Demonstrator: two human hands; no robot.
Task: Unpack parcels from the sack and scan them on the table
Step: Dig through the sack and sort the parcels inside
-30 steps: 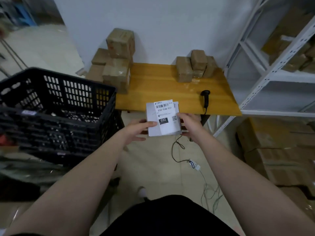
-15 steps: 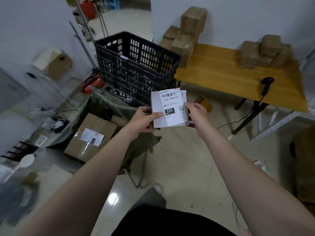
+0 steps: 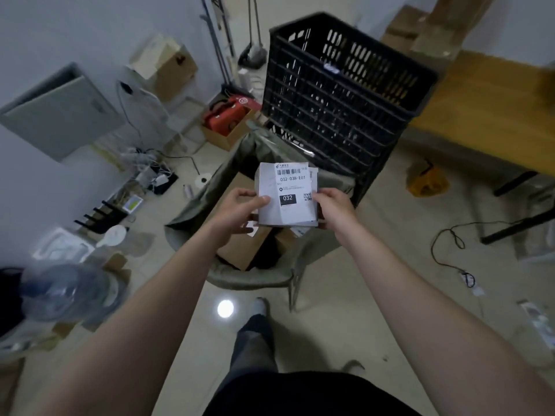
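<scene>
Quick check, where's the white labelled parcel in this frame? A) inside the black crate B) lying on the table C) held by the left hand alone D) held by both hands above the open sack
D: the left hand and right hand grip opposite edges of the parcel, with the sack open beneath.

The parcel (image 3: 286,202) hides part of the open sack (image 3: 210,187). Its label (image 3: 292,183) carries fine print too small to read. The wooden table (image 3: 480,109), blurred, runs off the right edge.
</scene>
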